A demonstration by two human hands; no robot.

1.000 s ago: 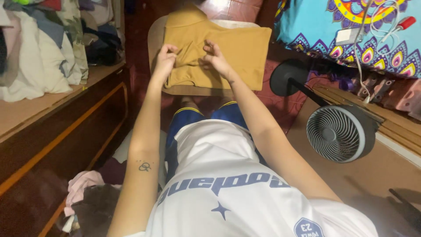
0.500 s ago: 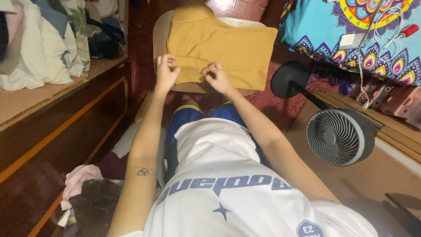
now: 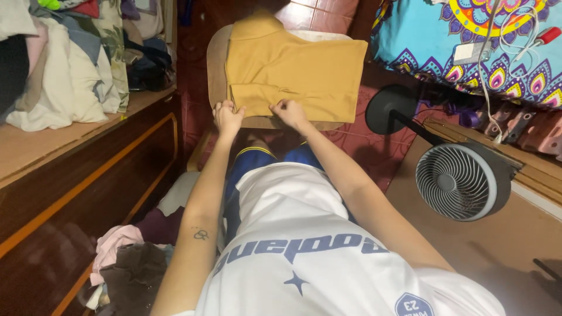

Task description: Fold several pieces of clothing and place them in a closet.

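A mustard shirt [image 3: 295, 73] lies folded flat on a light board [image 3: 215, 64], far from the person and in front of their knees. Its near edge is doubled over into a narrow band. The left hand [image 3: 227, 116] grips that band at its left corner, fingers curled and pressed together on the cloth. The right hand [image 3: 288, 112] pinches the same edge a little to the right, thumb and fingertips closed on the fabric. Both hands sit at the near rim of the board, close to each other but apart.

To the left, a wooden shelf [image 3: 70, 131] carries a heap of clothes [image 3: 64, 70]. More clothes [image 3: 126, 263] lie bundled on the floor at near left. To the right stands a small grey fan [image 3: 456, 181] on a dark stand, and beyond it a patterned blue cloth [image 3: 433, 35] with white cables [image 3: 503, 29] on top.
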